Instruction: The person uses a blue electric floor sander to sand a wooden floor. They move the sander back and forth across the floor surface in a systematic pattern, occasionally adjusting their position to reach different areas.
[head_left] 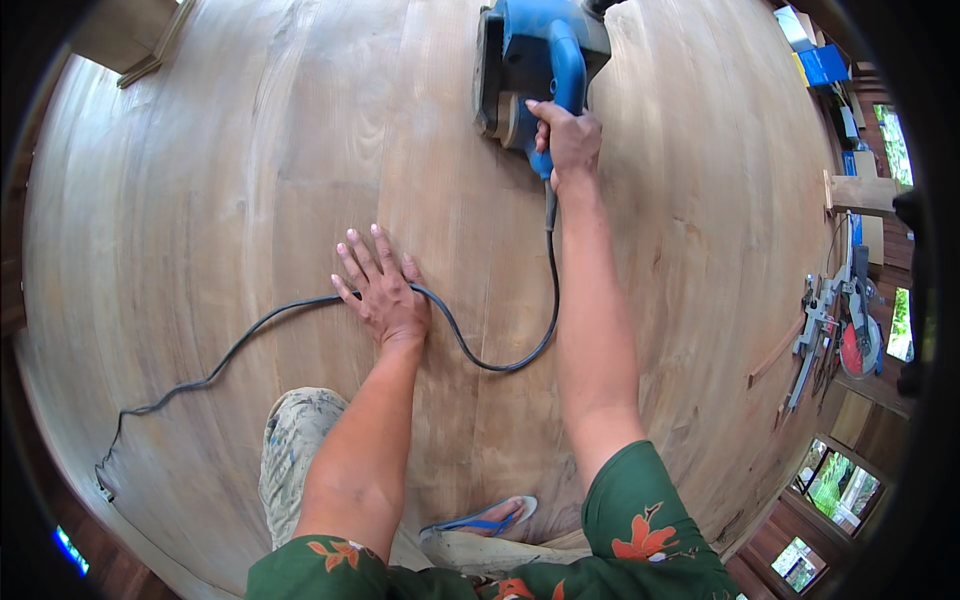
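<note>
My right hand (572,145) is wrapped round the rear handle of a blue belt sander (535,45), which rests on the wooden floor (330,150) at the upper middle. A black power cord (515,366) leaves the handle's end, loops down across the boards and runs on to the far left. Over part of this cord lies my left hand (385,295), pressed flat with its fingers spread. The cord passes beneath the palm and shows on both sides of it. The sander's underside is hidden against the floor.
A wooden post base (130,45) stands at the upper left. Along the right side are a mitre saw (850,320), a loose wood strip (775,352), a blue box (824,65) and a wooden post (862,194). My sandalled foot (490,515) is below, between my arms.
</note>
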